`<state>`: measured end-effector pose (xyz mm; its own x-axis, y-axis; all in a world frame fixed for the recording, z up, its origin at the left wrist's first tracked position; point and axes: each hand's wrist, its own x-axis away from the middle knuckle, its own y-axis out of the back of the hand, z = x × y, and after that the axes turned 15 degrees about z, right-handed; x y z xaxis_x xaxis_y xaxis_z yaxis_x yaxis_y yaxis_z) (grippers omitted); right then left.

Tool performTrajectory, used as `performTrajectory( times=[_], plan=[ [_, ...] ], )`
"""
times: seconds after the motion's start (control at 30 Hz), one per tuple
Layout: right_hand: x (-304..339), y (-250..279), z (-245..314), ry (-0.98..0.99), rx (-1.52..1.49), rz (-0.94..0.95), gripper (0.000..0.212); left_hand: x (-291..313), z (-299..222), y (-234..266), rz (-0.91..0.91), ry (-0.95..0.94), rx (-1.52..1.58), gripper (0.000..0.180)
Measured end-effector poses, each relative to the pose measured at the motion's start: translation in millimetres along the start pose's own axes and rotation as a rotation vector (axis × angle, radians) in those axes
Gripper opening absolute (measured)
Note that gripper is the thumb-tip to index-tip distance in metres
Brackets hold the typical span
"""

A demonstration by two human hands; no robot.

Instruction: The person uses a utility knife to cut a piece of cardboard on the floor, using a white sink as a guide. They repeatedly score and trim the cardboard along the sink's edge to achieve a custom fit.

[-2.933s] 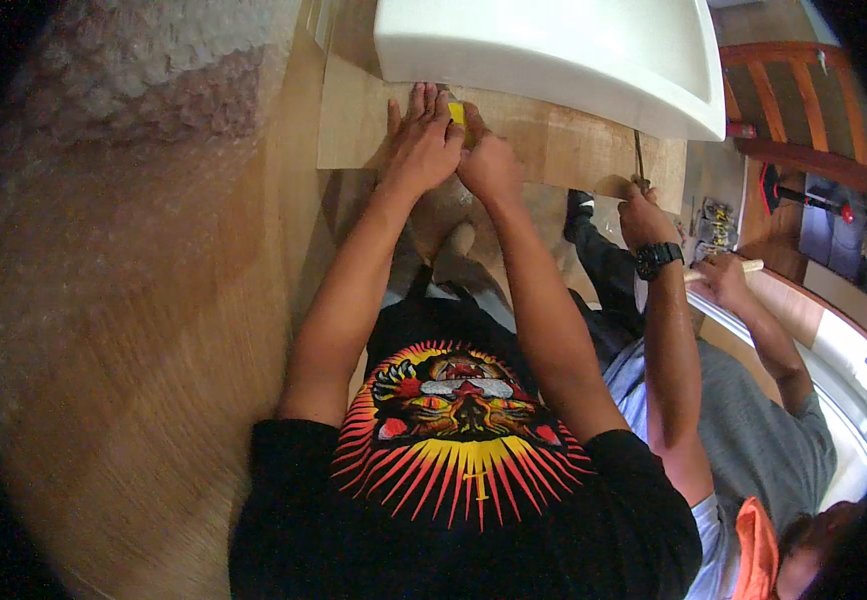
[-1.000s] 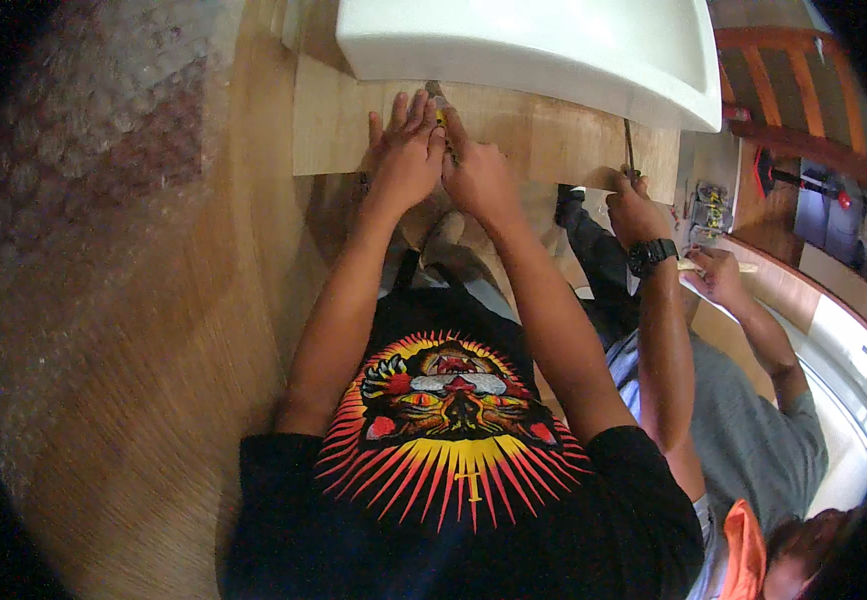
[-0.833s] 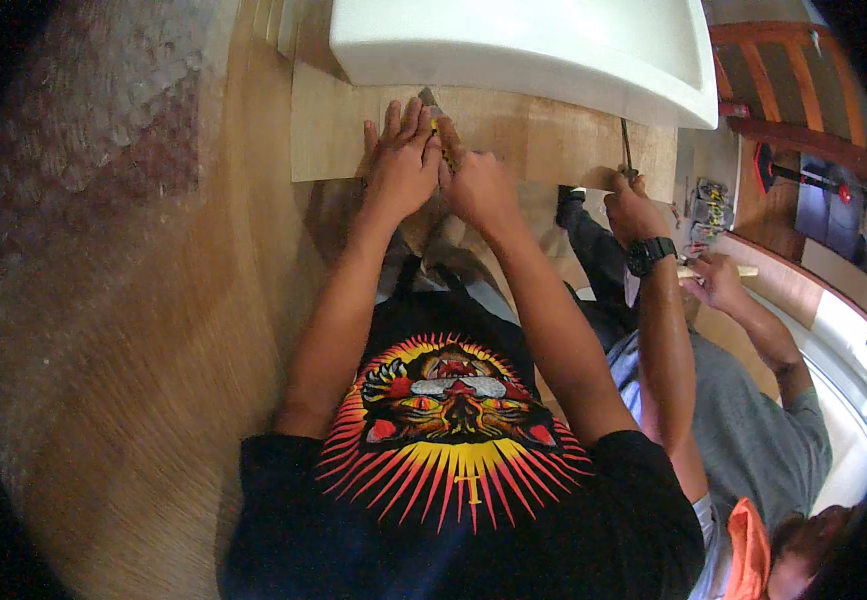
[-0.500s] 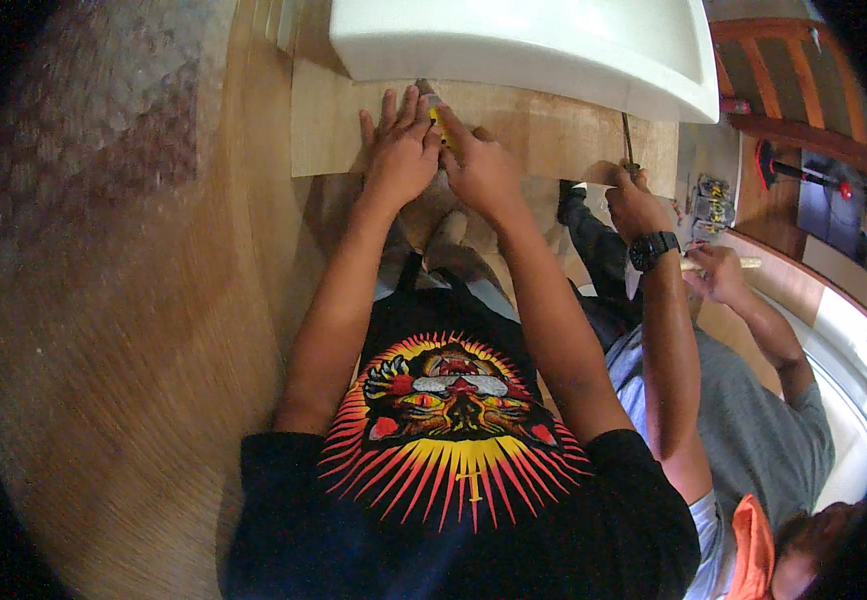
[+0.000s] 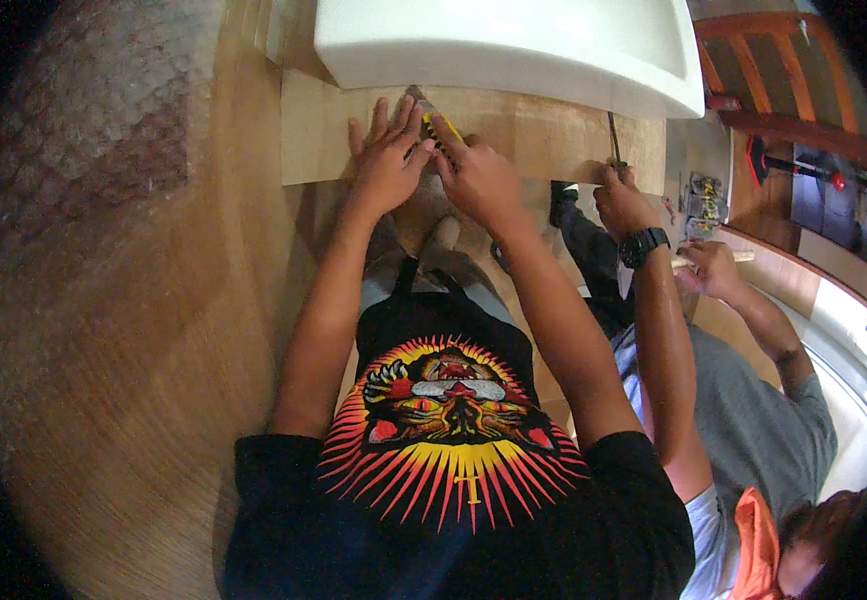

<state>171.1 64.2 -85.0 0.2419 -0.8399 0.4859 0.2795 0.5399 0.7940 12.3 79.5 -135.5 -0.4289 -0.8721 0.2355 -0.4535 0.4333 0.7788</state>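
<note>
My right hand (image 5: 482, 178) is closed round a hand tool (image 5: 444, 128) with a yellow-and-black handle and a flat grey blade. The blade points away from me, its tip at the lower edge of a large white basin-like piece (image 5: 514, 65). Beside it, my left hand (image 5: 388, 165) lies with fingers spread on a light wooden board (image 5: 319, 130), its thumb close to the tool. The white piece sits over the far part of this board. Whether the blade tip is under the white edge, I cannot tell.
On my right, a co-worker's hand (image 5: 626, 203) with a black watch holds a thin dark tool (image 5: 614, 135) at the white piece. The co-worker's other hand (image 5: 712, 270) grips a pale stick-like handle (image 5: 741, 257). A wooden surface (image 5: 134, 400) fills the left side.
The yellow tool now leans more to the left, and more of its handle shows. My left hand stays by it. The whole view has shifted slightly.
</note>
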Motion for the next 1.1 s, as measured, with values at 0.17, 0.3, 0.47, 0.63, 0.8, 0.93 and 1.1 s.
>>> performTrajectory(
  times=[0.17, 0.3, 0.47, 0.63, 0.8, 0.93, 1.1],
  plan=[
    [-8, -4, -5, 0.037, 0.015, 0.015, 0.053, 0, 1, -4, -0.008, -0.004, -0.085, 0.062],
    [-13, -7, -6, 0.009, 0.047, 0.048, 0.054, 0, -3, 1, 0.002, 0.009, -0.137, 0.066],
    [-18, -11, -17, 0.050, 0.055, 0.014, 0.054, 0, -5, -4, 0.016, 0.044, -0.153, 0.070],
    [-20, 12, -19, 0.044, 0.161, 0.121, 0.053, -4, -7, -7, -0.043, 0.039, -0.165, 0.068],
    [-19, 0, 3, -0.010, -0.059, 0.083, 0.053, -2, 0, -4, -0.145, -0.006, -0.036, 0.061],
    [-12, -11, 22, -0.071, -0.137, -0.039, 0.054, -2, 3, -1, -0.191, -0.037, 0.068, 0.055],
    [10, -36, 5, 0.005, -0.709, -0.123, 0.054, 1, -1, 7, -0.284, -0.060, 0.149, 0.042]
  ],
)
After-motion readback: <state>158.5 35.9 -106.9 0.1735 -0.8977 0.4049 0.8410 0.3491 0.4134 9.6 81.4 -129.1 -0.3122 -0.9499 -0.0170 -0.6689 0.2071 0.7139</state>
